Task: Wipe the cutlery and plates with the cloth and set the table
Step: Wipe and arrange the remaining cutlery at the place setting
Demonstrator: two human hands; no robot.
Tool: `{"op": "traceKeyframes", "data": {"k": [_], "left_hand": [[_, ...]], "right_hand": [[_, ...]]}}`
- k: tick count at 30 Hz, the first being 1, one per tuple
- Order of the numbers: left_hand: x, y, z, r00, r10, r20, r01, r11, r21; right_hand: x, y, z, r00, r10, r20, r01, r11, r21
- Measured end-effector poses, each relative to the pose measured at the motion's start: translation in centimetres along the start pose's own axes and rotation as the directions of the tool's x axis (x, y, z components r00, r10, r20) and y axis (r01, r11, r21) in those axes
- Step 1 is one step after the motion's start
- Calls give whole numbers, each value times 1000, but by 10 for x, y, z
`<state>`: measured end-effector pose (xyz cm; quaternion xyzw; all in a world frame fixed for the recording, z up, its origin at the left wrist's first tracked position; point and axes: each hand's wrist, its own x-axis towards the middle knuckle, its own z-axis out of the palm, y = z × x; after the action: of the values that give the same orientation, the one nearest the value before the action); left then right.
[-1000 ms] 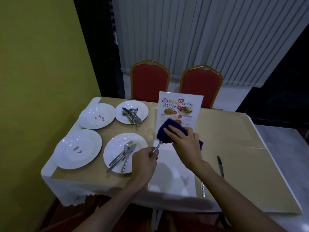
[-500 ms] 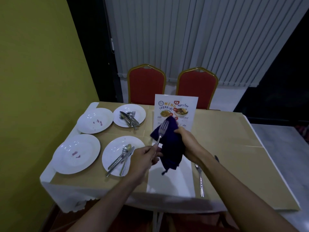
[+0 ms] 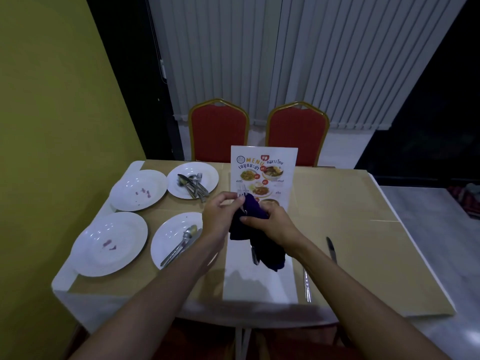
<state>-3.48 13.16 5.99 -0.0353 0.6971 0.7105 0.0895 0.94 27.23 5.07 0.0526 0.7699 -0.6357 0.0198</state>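
The cloth (image 3: 255, 229) looks dark purple, perhaps navy in this dim light. White plates (image 3: 111, 242) carry reddish smears. The worktop (image 3: 350, 242) is tan; chairs (image 3: 219, 131) red with gold frames; wall (image 3: 52, 100) yellow-green.

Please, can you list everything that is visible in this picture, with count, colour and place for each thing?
plates: four, white, left part of the table; the two leftmost show reddish stains
cutlery on plates: two silver heaps, on the two right-hand plates
menu card: one, white with food photos, table centre
cloth: one, dark purple, held in both hands
fork: one, silver, being wiped in the cloth
knife: one, dark, on the table at right
utensil handle: one, silver, near front edge
table: one, tan covering
chairs: two, red with gold frames, far side
left hand: grips the fork
right hand: grips the cloth
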Motion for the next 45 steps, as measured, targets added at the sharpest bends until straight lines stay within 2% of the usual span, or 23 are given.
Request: {"op": "traceKeyframes", "data": {"k": [1, 3, 5, 10, 13, 17, 18, 21, 24, 26, 28, 31, 39, 42, 43, 45], "left_hand": [[6, 4, 5, 999, -1, -36, 1, 1000, 1], [17, 13, 13, 994, -47, -100, 36, 994, -104], [26, 18, 18, 992, -89, -89, 74, 984, -162], [21, -7, 37, 964, -231, 131, 220, 971, 94], [23, -18, 59, 978, -189, 83, 178, 976, 127], [30, -22, 92, 981, -190, 38, 192, 980, -59], [33, -24, 98, 983, -182, 36, 184, 981, -59], [35, -50, 125, 972, -199, 121, 188, 977, 99], [20, -102, 153, 912, -358, 200, 313, 923, 225], [6, -136, 172, 872, -448, 195, 373, 869, 326], [-3, -165, 191, 865, -477, 156, 388, 833, 394], [-9, -195, 211, 881, -441, 170, 299, 799, 521], [-8, -225, 231, 924, -303, 231, 80, 747, 660], [-14, -231, 229, 933, -195, 301, -71, 723, 687], [-16, -234, 226, 932, -130, 340, -166, 679, 715], [-16, -237, 212, 881, 28, 472, -430, 462, 776]], "right_hand": [[-2, 2, 0, 1000, 12, 0, -12, 1000, 15], [-8, 11, -1, 997, 76, 28, -77, 996, 34], [-16, 24, -4, 991, 136, 12, -136, 991, 1], [-17, 38, -28, 978, 151, -146, -163, 984, -75], [-20, 50, -39, 971, 178, -161, -193, 978, -80], [-39, 84, -59, 947, 263, -187, -274, 961, -39], [-45, 94, -66, 935, 291, -202, -304, 952, -36], [-55, 120, -100, 872, 363, -327, -367, 929, 51], [-55, 136, -136, 812, 370, -451, -386, 921, 61], [-56, 148, -155, 785, 383, -487, -401, 913, 72], [-58, 163, -172, 762, 405, -505, -428, 901, 76], [-63, 183, -187, 747, 430, -508, -448, 889, 93], [-65, 213, -203, 761, 457, -460, -453, 882, 127], [-61, 217, -204, 764, 460, -452, -453, 882, 132], [-59, 217, -204, 766, 458, -450, -449, 883, 135], [-55, 216, -204, 768, 459, -448, -447, 884, 139]]}}
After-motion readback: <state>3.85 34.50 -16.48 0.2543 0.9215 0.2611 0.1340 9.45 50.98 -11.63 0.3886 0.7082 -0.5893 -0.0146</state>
